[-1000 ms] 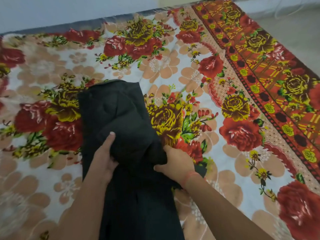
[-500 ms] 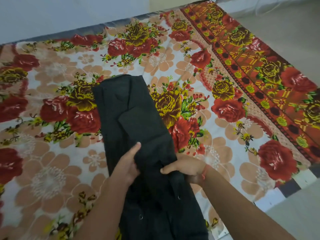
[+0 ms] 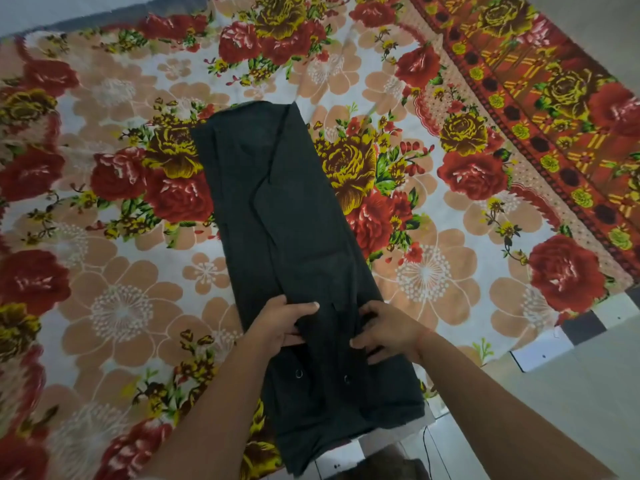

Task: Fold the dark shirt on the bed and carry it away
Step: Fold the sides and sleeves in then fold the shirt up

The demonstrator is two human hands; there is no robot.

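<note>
The dark shirt (image 3: 284, 220) lies on the bed as a long narrow strip, running from the middle of the floral sheet down to the near edge, where its end hangs slightly over. Two small buttons show on its near part. My left hand (image 3: 280, 322) pinches a fold of the cloth on the strip's left side, thumb over the top. My right hand (image 3: 388, 329) grips the cloth on the right side with curled fingers. Both hands sit side by side across the strip, roughly a third of the way up from its near end.
The bed is covered by a floral sheet (image 3: 121, 289) with red and yellow roses and a red patterned border (image 3: 540, 109) on the right. The bed's corner (image 3: 540, 344) and pale floor (image 3: 571, 393) lie at the lower right; a thin cable runs on the floor.
The folded-over layer has been laid flat, so the shirt now forms one long strip. Both hands slid toward me along it, and the view pulled back to show the bed's near edge.
</note>
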